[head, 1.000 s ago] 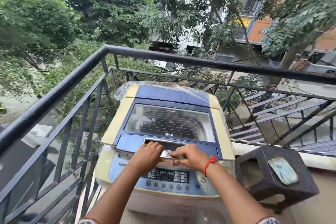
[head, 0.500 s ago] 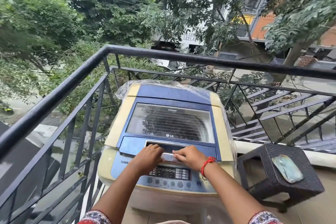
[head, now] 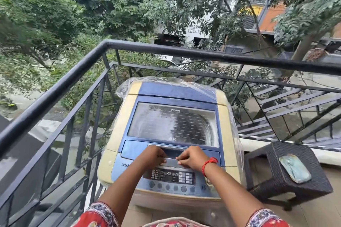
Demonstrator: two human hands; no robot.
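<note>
A top-loading washing machine (head: 224, 131) in cream and blue stands on a balcony, its back wrapped in clear plastic. Its lid (head: 173, 125) with a glass window lies flat and closed. Along the lid's front edge runs a silver handle bar (head: 171, 161). My left hand (head: 152, 156) grips the bar's left part with curled fingers. My right hand (head: 191, 157), with a red thread on the wrist, grips the bar's right part the same way. Just below my hands is the control panel (head: 169, 176) with its buttons and dials.
A black metal railing (head: 60, 86) closes the balcony on the left and behind the machine. To the right stands a dark wicker stool (head: 287, 177) with a greenish flat object (head: 294, 168) on it. Beyond the railing are trees, a street and buildings.
Both hands stay on the handle bar. The camera has drawn back slightly, so my sleeves now show at the bottom edge. The lid stays closed.
</note>
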